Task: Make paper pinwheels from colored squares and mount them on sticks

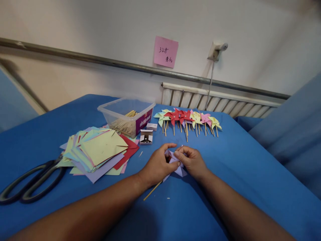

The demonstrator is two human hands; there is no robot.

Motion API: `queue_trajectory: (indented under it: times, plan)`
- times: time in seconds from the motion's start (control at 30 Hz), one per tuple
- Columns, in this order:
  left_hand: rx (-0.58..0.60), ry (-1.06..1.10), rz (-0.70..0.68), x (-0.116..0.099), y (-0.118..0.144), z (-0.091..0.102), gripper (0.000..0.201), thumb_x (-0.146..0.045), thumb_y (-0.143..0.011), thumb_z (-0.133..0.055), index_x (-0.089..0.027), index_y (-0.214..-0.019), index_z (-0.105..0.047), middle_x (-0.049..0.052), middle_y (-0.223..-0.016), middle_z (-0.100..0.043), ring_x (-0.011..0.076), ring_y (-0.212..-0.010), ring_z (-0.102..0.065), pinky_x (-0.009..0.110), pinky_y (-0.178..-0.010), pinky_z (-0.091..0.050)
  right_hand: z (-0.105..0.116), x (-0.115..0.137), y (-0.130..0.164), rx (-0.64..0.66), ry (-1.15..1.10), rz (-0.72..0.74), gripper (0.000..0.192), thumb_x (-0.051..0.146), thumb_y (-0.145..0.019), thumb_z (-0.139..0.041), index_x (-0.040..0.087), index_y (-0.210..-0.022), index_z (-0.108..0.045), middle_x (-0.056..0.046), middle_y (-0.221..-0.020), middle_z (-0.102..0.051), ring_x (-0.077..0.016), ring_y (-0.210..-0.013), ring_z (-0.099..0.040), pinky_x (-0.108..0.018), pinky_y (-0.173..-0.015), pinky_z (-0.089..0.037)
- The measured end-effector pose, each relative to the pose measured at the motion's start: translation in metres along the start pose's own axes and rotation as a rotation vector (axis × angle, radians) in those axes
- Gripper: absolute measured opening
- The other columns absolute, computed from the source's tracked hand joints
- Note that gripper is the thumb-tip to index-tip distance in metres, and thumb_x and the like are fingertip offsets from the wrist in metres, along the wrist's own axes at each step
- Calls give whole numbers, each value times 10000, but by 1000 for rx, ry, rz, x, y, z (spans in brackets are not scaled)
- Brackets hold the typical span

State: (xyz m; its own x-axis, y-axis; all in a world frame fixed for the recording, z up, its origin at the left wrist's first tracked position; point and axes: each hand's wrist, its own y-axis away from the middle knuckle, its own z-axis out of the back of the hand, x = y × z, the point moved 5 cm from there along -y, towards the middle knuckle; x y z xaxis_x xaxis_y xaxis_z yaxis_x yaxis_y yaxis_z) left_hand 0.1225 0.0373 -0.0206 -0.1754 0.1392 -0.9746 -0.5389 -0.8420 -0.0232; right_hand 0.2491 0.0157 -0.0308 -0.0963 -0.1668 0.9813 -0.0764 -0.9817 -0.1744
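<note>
Both forearms angled inward; left hand and right hand pinch-closed on a folded lilac paper pinwheel with thin wooden stick, low over blue desk.

Looks like a hospital or care-home ward, though the view is narrow, w/ a craft session set up on a bed. The surface is a blue sheet; a metal rail runs along the plain wall, a white bed rail sits at the far edge, and a wall socket w/ a cord is above it. A pink note is stuck to the wall. Paper squares, scissors near the left edge, pinwheels toward the far edge.
</note>
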Motion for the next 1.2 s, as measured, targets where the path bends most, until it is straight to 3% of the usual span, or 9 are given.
queue_trajectory:
  times: [0.27,0.43,0.53,0.77,0.87,1.03,1.2]
  plan:
    - [-3,5,33,1,0,-1,590,-272,-683,-688,-164,-1224,-478,-59,-613,-516,120,-573,-518,241,-535,-404,1,5,4,-29,-56,-23,270,422,-810,-591,183,-690,-628,8,-669,-569,-129,-644,-498,-260,-635,-391]
    - [16,28,47,-1,1,-4,605,-261,-670,-694,-152,-1220,-466,-11,-704,-605,145,-627,-575,258,-562,-428,-3,6,3,-10,-113,-31,208,379,-721,-697,183,-674,-643,-2,-734,-605,-141,-709,-530,-276,-704,-404]
    - [15,43,59,-3,1,-4,606,-254,-665,-696,-147,-1216,-468,-31,-658,-581,130,-585,-549,240,-529,-404,-4,2,4,-40,-153,-78,226,390,-713,-708,181,-670,-633,6,-693,-597,-130,-659,-517,-269,-668,-403]
    - [-78,73,80,-3,-3,5,609,-260,-633,-731,-141,-1188,-513,-90,-540,-469,89,-493,-449,212,-493,-350,4,-8,4,-194,-395,-179,362,473,-736,-687,216,-978,-608,5,-797,-635,-122,-641,-553,-246,-597,-429]
    - [-139,140,96,-5,-4,9,642,-281,-627,-740,-138,-1206,-503,-81,-555,-504,96,-503,-478,215,-504,-361,-2,-12,4,-147,-484,-286,410,452,-675,-748,191,-957,-606,-2,-760,-654,-120,-584,-566,-247,-566,-442]
    - [-191,218,111,-10,-2,13,684,-283,-610,-750,-131,-1220,-480,-52,-613,-582,116,-557,-543,233,-551,-403,-13,-8,6,-5,-548,-239,367,314,-625,-807,157,-925,-668,-55,-879,-725,-179,-754,-657,-314,-746,-491]
    - [-150,314,109,-12,0,10,613,-211,-617,-724,-161,-1182,-494,-48,-651,-604,130,-609,-586,249,-599,-436,-9,-10,5,-45,-608,-284,342,274,-615,-815,155,-910,-692,-47,-830,-736,-171,-689,-659,-309,-704,-503]
